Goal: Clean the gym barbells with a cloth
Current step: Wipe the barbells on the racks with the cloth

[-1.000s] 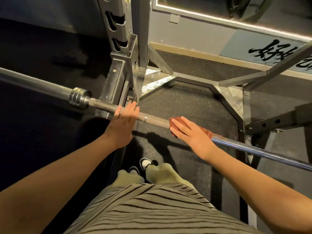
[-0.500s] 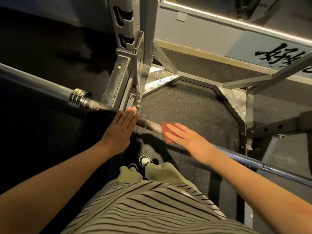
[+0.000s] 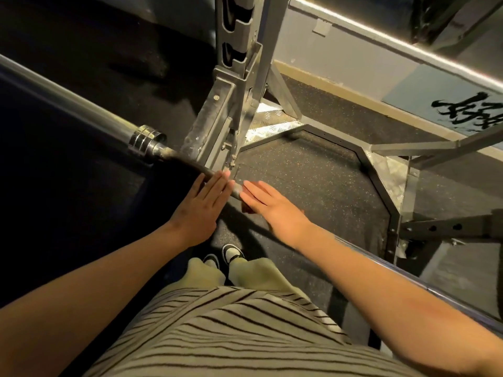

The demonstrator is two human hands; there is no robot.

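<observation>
Right hand [image 3: 275,210] slid its reddish cloth [image 3: 246,207] leftward along scuffed barbell [image 3: 171,155].

- What moved?
- My right hand [image 3: 275,208] slid the cloth [image 3: 246,208] left along the barbell [image 3: 81,104], and it's now just beside my left hand [image 3: 201,210].
- Left?
- Fingers uncurled and lie flat. Cloth is mostly covered.

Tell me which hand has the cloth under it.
The right hand: a reddish cloth peeks out beneath it on the barbell. The left hand lies bare on the bar, nearer the rack upright.
</observation>
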